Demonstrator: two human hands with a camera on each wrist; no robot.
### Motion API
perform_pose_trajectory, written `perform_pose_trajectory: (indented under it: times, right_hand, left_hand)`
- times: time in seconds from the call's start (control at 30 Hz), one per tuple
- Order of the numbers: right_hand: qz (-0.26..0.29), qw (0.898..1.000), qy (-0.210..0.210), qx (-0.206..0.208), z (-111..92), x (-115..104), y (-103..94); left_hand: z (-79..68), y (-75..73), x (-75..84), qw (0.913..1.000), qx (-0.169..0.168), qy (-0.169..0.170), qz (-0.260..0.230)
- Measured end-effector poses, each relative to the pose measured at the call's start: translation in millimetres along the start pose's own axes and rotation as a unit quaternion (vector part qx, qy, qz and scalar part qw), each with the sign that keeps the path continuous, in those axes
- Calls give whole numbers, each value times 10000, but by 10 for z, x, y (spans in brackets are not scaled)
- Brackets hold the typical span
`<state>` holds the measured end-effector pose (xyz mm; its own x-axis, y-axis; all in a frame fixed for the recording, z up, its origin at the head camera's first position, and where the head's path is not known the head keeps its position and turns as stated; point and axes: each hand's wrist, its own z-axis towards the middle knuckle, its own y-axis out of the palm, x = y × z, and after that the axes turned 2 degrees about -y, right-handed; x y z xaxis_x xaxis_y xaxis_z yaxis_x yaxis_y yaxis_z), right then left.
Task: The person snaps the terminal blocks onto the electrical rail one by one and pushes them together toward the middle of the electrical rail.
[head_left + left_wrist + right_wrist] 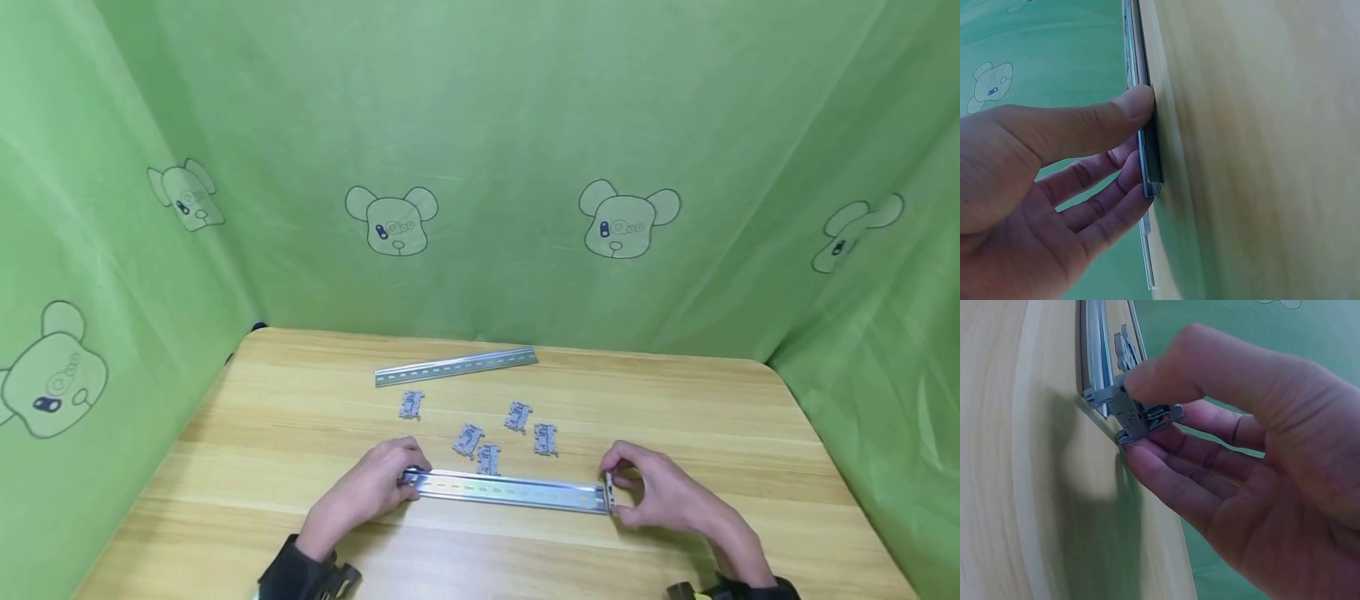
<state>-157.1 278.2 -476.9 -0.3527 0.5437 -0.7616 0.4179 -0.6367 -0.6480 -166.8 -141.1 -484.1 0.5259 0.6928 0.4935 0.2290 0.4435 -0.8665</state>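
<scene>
A slotted metal DIN rail [510,490] lies across the near part of the table. My left hand [378,479] grips its left end; in the left wrist view the thumb lies along the near edge of the rail [1150,150], with fingers on the far side. At the opposite end, my right hand [656,492] pinches a grey terminal block [1132,412] between thumb and fingers. That block stands on edge against the rail's right end; whether it is clipped on cannot be told.
Several grey terminal blocks lie loose beyond the rail, among them one block [411,404] at the left and another [546,439] at the right. A second DIN rail [456,367] lies near the table's back edge. Green curtains [502,283] surround the wooden table [675,400].
</scene>
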Motion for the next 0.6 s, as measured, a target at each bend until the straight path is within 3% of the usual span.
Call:
perform_pose_trajectory:
  times: [0.6]
  right_hand:
    - [471, 9984, -41, -298, -15, 8, 8]
  left_hand:
    - [9, 44, -33, 9998, -69, -201, 28]
